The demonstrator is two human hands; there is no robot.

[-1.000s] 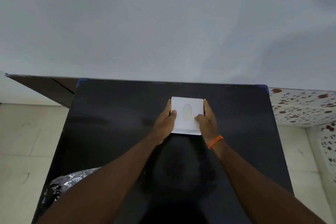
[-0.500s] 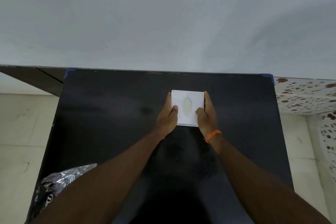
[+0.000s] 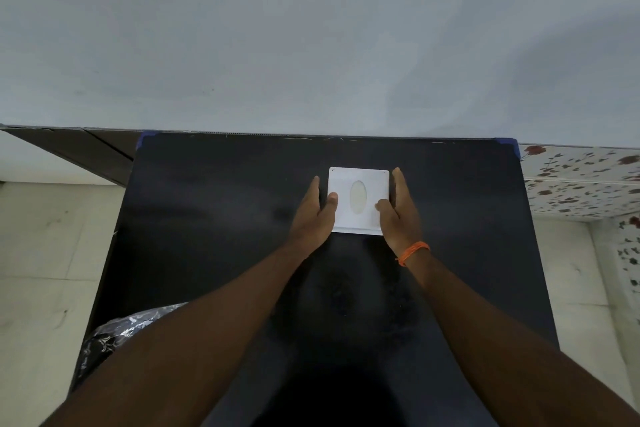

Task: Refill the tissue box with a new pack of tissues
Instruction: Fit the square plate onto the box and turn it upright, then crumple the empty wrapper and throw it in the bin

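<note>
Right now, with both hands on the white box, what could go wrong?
1. The left hand and right hand only press the sides of the tissue box, thumbs on top, so it might slip if lifted.
2. The black table looks shiny, so the box could slide away when pushed.
3. The plastic bag sits at the table's near left edge and an elbow might knock it off.

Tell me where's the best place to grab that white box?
Probably by its two side walls, coming in from left and right as the left hand and right hand do. The white tissue box sits flat on the black table; its sides are straight and parallel, and thumbs can rest on top beside the oval opening.
</note>
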